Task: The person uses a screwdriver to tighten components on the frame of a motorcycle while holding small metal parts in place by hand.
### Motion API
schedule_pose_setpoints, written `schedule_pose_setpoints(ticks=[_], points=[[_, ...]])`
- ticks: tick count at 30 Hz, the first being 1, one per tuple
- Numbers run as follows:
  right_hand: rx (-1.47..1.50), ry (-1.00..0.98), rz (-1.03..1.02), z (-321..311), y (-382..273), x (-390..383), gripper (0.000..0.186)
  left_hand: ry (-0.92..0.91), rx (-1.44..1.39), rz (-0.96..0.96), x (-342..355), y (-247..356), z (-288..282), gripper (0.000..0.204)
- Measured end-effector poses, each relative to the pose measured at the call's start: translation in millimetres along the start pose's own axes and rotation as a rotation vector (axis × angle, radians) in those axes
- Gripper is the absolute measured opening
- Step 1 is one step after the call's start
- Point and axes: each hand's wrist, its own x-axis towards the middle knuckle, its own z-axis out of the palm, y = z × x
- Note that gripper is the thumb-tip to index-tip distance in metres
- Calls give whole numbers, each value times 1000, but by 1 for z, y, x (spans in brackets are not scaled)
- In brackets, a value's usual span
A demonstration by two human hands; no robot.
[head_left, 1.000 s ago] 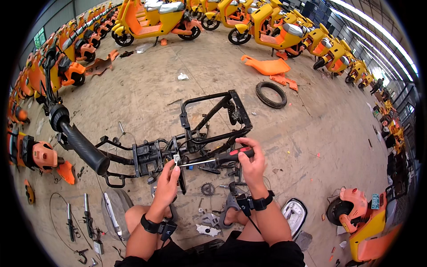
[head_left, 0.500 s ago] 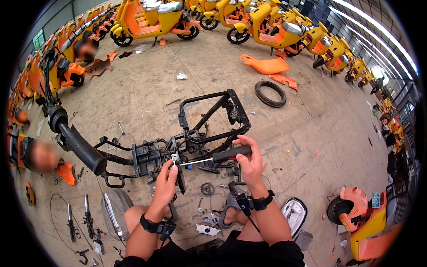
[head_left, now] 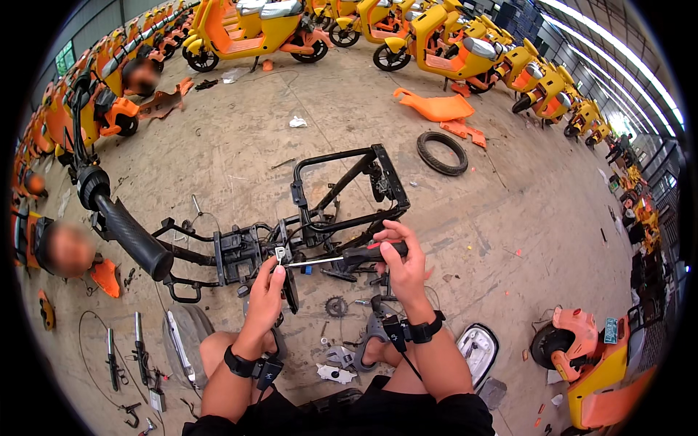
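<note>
- Black and red, the screwdriver (head_left: 363, 254) is held by its handle in the right hand (head_left: 405, 267), at 4 o'clock from the middle of the view; the thumb is laid along the handle, and the shaft is pointed toward 9 o'clock.
- At 8 o'clock, the piece (head_left: 280, 252), small and pale, is pinched narrowly at the fingertips of the left hand (head_left: 266, 292).
- The screwdriver's tip is brought close to the left fingertips; whether the piece is touched by it cannot be told.
- Both hands are held in front of the frame (head_left: 247, 251), which is stretched over the floor (head_left: 509, 211) from 8 to 1 o'clock, with the grip (head_left: 137, 241) raised at 9 o'clock.
- At 6 o'clock, the sprocket (head_left: 336, 307) is left on the floor near the shoe (head_left: 372, 341); the tyre (head_left: 446, 169) is laid well apart at 2 o'clock.
- The left fingertips could be jabbed if the shaft were pushed too hard and the tip slid toward 9 o'clock, since so little room is left between them.
- The piece could be flicked out if the pinch were loosened or the shaft twisted; it might then be lost among the frame's gaps or the parts at 6 o'clock.
- The piece could be bent or cracked if levered sharply; what it is made of cannot be told.
- The sprocket could be kicked aside if the shoe were shifted.
</note>
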Motion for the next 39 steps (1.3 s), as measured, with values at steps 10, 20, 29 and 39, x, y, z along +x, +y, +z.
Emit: schedule_pose_setpoints(ticks=[10, 20, 29, 39], points=[[-35, -35, -103, -5, 5, 4, 34, -3, 70, 12, -2, 4, 2, 42], [45, 70, -24, 0, -4, 3, 35, -17, 85, -33, -6, 13, 4, 42], [133, -27, 139, -10, -2, 3, 41, -7, 78, -30, -4, 11, 2, 45], [98, -127, -21, -9, -4, 3, 47, 30, -12, -25, -1, 6, 0, 41]])
